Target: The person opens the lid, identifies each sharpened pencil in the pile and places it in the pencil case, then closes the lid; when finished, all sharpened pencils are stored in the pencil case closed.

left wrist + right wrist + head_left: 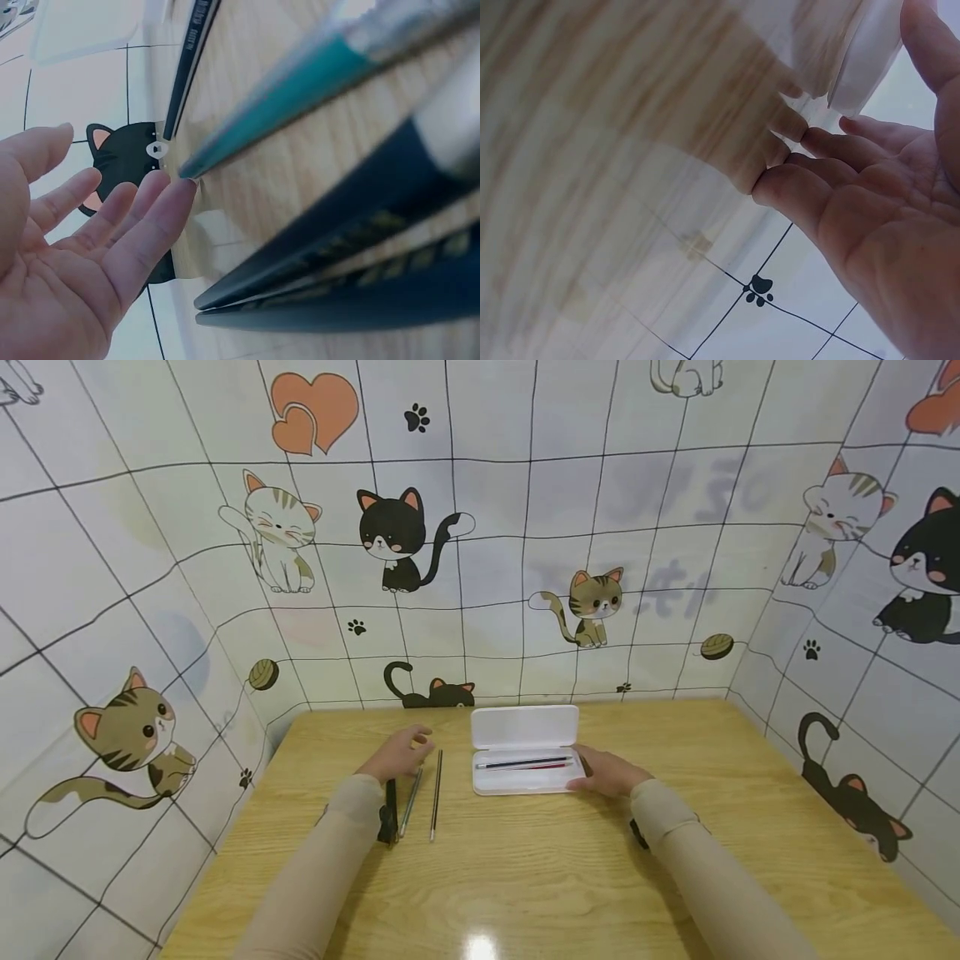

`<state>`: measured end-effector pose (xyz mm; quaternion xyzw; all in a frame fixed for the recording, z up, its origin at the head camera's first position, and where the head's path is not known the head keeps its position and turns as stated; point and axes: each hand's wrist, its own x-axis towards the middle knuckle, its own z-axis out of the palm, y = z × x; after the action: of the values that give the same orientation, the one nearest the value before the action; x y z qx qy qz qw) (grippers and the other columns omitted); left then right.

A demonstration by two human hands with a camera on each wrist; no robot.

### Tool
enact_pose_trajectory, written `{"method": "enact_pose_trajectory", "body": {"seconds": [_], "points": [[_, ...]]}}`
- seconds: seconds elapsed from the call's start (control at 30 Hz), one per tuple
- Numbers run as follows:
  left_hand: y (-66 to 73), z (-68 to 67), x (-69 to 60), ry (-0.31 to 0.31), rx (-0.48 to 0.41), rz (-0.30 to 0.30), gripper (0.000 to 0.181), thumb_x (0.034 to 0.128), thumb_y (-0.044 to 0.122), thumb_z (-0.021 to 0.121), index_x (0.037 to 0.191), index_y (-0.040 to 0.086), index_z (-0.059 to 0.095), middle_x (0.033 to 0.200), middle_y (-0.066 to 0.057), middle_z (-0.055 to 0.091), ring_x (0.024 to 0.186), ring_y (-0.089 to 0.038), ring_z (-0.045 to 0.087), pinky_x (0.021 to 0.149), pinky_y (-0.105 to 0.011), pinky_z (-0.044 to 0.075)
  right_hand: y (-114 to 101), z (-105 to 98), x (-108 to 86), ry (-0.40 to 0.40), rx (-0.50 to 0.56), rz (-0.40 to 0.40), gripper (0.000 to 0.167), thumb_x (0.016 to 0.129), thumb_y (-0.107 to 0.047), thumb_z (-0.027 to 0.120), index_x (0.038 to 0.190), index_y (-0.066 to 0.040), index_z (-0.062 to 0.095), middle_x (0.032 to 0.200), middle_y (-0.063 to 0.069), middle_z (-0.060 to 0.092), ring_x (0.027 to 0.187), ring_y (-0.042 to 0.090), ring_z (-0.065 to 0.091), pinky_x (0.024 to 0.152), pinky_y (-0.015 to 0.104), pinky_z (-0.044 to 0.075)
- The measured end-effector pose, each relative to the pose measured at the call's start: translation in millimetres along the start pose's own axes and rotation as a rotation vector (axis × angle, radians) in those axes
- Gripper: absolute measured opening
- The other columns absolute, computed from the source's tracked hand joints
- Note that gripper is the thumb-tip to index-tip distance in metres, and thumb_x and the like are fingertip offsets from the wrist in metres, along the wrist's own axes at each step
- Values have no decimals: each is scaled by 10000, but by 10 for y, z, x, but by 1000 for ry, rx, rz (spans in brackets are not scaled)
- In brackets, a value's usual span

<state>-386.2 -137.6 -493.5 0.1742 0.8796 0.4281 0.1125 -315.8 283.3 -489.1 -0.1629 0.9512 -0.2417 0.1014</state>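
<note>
An open white plastic case (487, 791) stands on the table with its lid (525, 727) raised at the back. Inside lie a thin dark brush (525, 763) and a red one (553, 767). My right hand (609, 772) holds the case's right end, thumb at the front and fingers behind. Left of the case, my left hand (397, 754) hovers over loose paintbrushes, holding nothing. Its fingertips are close to the tapered end of a teal brush (277, 112). Two dark brushes (337, 217) lie to one side, and a slim dark printed stick (191, 64) to the other.
The wooden table (510, 877) reaches back to a wall covering (495, 568) printed with cats and grid lines, which also runs along both sides. Light reflects off the table's front.
</note>
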Motion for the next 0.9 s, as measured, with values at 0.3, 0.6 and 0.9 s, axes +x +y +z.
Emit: {"method": "enact_pose_trajectory", "body": {"seconds": [0.3,0.6,0.9], "points": [[107,-78,-140,-7,43,-162,475,1061,209,552,1457,-37,459,1118,-192,658,770,-177,642,666,-340,582,-7,0,-1,-2,13,4,805,968,-340,706,1574,1,301,1551,274,388,1427,469,355,1162,603,274],[257,-67,-224,-68,126,-287,162,991,58,619,1040,-68,709,799,-67,640,630,-152,593,621,-302,559,0,21,-5,-4,14,-8,809,964,-348,710,1568,9,309,1550,275,390,1422,471,362,1161,603,277],[328,-38,-313,-109,68,-344,385,925,42,726,1284,-58,631,907,-111,666,764,-194,644,695,-346,604,-1,-10,14,-3,13,-1,813,965,-368,704,1570,4,307,1540,275,404,1414,468,376,1154,602,291]]}}
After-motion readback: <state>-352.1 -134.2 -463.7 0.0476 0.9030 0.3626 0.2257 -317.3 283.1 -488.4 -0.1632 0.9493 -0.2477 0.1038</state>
